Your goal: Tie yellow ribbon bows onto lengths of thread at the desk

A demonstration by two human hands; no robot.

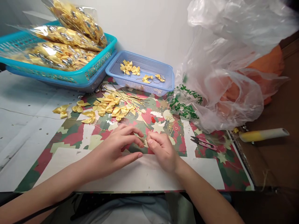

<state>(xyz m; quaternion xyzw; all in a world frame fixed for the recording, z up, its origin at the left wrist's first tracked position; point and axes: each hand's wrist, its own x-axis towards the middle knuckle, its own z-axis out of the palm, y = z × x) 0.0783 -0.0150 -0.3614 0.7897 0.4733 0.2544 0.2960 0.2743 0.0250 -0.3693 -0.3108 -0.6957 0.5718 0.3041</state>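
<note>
My right hand (pixel 162 150) is closed in a pinch, thumb against bent forefinger, on a thin cord (pixel 145 142) that shows only as a faint loop between the two hands. Facing it, my left hand (pixel 123 140) has its fingers curved and apart, the thumb held away from them; its fingertips come close to the cord. Just beyond the hands lie several yellow ribbon bows (pixel 105 105) and a loose bundle of gold cords (pixel 129 98). One gold cord's end reaches toward my right hand.
A blue basket (pixel 169 74) holds several bows. Left of it, a turquoise basket (pixel 93 67) carries bags of bows (pixel 67 37). Thread snips (pixel 205 143) lie at right, near a plastic bag (pixel 235 90) and a yellowish tube (pixel 263 135). Snippets (pixel 174 126) litter the patterned sheet.
</note>
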